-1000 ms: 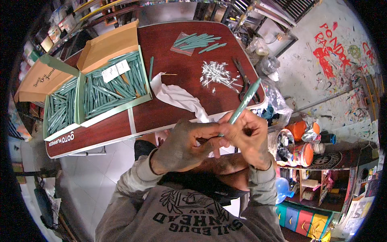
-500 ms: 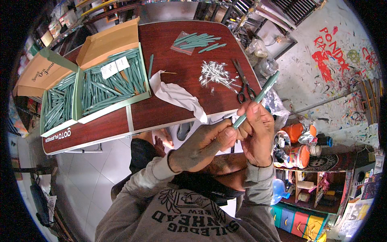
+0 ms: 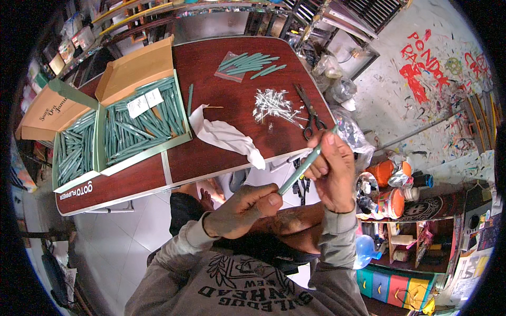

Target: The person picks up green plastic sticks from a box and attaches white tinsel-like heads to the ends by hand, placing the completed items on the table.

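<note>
Slender dusky-green pen slants up to the right between the person's two bare hands, in front of the near edge of a dark-red wood-grain table with a pale rim. Its lower end is pinched between the thumb and curled forefinger of the left hand, while the right hand grasps it near the upper end with thumb and bent fingers. On the tabletop, black-handled metal scissors lie near the right hand, just beside a loose heap of thin white sticks. Farther back, more green pens lie partly on a clear plastic bag. A crumpled white cloth strip stretches toward the near edge, right of two open light-green cardboard boxes filled with similar pens.
</note>
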Action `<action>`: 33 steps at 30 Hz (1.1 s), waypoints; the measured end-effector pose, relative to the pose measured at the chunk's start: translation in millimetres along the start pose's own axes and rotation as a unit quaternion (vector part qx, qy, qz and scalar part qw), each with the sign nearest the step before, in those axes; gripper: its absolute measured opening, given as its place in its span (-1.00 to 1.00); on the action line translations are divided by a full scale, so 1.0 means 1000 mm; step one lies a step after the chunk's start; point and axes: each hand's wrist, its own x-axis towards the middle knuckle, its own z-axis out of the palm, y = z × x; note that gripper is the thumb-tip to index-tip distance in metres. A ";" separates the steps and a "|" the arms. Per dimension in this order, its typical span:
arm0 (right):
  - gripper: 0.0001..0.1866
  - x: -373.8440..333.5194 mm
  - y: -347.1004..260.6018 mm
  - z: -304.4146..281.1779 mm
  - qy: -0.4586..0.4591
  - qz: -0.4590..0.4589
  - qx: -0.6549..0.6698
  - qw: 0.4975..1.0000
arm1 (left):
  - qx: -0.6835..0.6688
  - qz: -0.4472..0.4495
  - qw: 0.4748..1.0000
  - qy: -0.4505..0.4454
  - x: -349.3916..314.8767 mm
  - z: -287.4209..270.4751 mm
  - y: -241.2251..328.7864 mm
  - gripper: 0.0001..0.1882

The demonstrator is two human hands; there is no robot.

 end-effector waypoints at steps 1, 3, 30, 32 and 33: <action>-0.72 0.001 0.007 0.003 0.004 0.005 0.013 1.000 | 0.007 -0.025 1.000 0.001 -0.003 -0.003 0.005 -0.63; -0.75 -0.004 0.017 0.003 -0.011 0.007 0.035 0.999 | -0.017 -0.057 0.998 -0.007 -0.006 -0.014 0.008 -0.65; -0.80 0.025 0.057 -0.034 0.152 -0.091 -0.218 0.960 | -0.030 0.044 0.997 0.047 0.105 -0.082 -0.024 -0.59; -0.81 0.025 0.063 -0.039 0.125 -0.080 -0.255 0.955 | -0.024 0.055 0.995 0.083 0.114 -0.090 -0.030 -0.60; -0.81 0.024 0.062 -0.038 0.101 -0.077 -0.269 0.955 | -0.059 0.085 0.992 0.068 0.115 -0.089 -0.030 -0.62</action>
